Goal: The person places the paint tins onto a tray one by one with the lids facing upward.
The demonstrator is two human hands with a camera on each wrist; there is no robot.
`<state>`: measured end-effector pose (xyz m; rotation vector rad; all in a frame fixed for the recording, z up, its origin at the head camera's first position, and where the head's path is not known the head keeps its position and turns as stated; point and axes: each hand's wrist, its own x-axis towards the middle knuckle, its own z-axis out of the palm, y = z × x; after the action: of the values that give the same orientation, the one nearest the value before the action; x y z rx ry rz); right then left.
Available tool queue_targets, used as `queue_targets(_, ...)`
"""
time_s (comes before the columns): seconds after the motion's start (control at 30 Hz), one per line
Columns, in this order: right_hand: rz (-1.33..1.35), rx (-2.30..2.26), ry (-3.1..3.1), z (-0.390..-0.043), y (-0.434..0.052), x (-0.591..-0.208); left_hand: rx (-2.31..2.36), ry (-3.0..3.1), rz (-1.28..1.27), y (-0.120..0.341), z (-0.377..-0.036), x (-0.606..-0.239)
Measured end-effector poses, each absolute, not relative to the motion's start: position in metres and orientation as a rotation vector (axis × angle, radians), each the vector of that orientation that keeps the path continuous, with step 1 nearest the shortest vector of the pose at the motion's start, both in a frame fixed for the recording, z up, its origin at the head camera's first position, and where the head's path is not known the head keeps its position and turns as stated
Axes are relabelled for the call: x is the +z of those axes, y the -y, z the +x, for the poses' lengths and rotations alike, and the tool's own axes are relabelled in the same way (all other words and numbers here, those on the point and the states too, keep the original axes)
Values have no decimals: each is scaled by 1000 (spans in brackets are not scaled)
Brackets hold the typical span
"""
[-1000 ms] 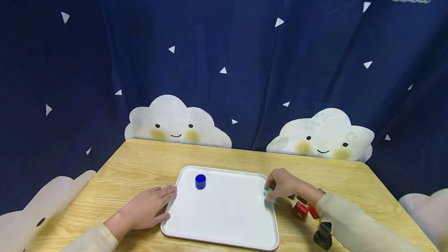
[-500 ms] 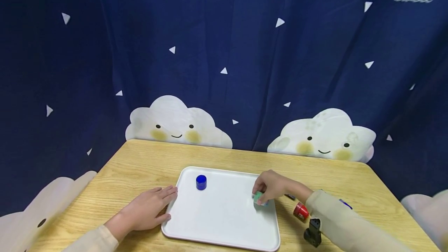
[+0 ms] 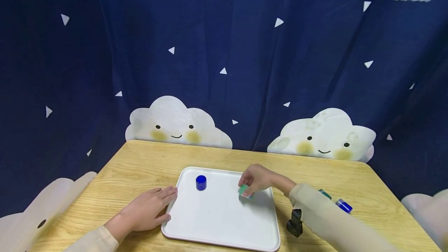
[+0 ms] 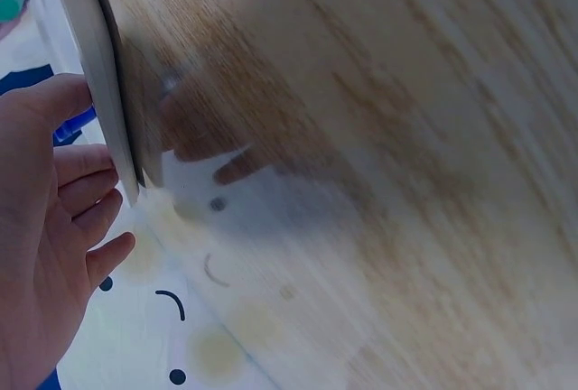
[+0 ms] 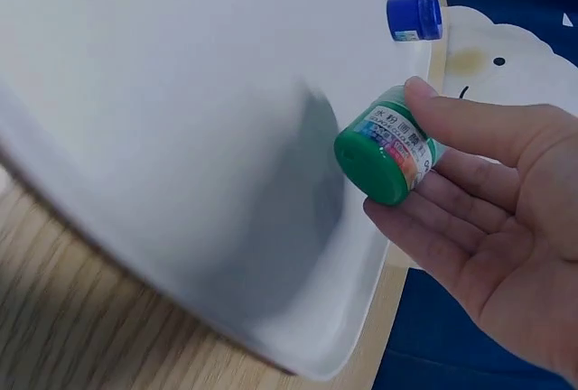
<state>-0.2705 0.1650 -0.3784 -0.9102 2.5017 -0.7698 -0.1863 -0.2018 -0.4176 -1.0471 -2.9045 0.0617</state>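
From the head view, a white tray (image 3: pixel 224 221) lies on the light wooden surface (image 3: pixel 140 166) in front of a dark blue curtain (image 3: pixel 224 49) printed with smiling clouds. The left hand (image 3: pixel 147 211) rests flat on the surface with its fingers straight and relaxed, the fingertips touching the tray's left rim. The right hand (image 3: pixel 257 178) hovers over the far right part of the tray, its fingers curled round a small green jar (image 3: pixel 244 191) that sits low over the tray's face; whether the jar touches the tray cannot be told from here. A small blue jar (image 3: pixel 201 182) stands upright on the tray near its far left corner, well apart from the green one. On the surface to the right of the tray, partly hidden behind the sleeve (image 3: pixel 325 221), lie a green-capped jar (image 3: pixel 324 194) and a blue-capped jar (image 3: pixel 344 206). From the left wrist view, the left hand (image 4: pixel 45 255) shows its straight fingers (image 4: pixel 86 164) lying against the rim of the tray (image 4: pixel 99 92), holding nothing, with the wood grain of the surface (image 4: pixel 379 137) beyond. From the right wrist view, the right hand (image 5: pixel 488 218) pinches the green jar (image 5: pixel 388 157) between thumb and fingers, tilted on its side with the green lid facing the tray (image 5: pixel 181 137) and a printed label showing on its wall; the blue jar (image 5: pixel 414 17) stands further off near the tray's edge.
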Motion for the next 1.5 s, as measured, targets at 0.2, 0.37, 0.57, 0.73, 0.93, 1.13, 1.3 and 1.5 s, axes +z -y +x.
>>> queue_targets(0.2,-909,-815,-2525,-278,-153,-383,71,2919,-1038,202,-186,-420)
queue_targets(0.37,-834,-994,-2445,-280,-145,-391,63,2922,-1043,202,-186,-420)
queue_targets(0.57,-658,-1154,-2416,-284,-135,-399,62,2931,-1040,203,-186,-420)
queue_targets(0.73,-594,-1256,-2398,-286,-127,-406,64,2929,-1039,203,-185,-419)
queue_targets(0.93,-601,-1308,-2396,-285,-117,-415,67,2921,-1045,203,-184,-418)
queue_targets(1.13,-574,-1328,-2406,-287,-104,-421,63,2928,-1043,202,-184,-419)
queue_targets(1.3,-581,-1364,-2428,-288,-96,-424,57,2921,-1047,202,-184,-418)
queue_targets(1.5,-600,-1354,-2460,-288,-89,-422,64,2894,-1055,203,-185,-418)
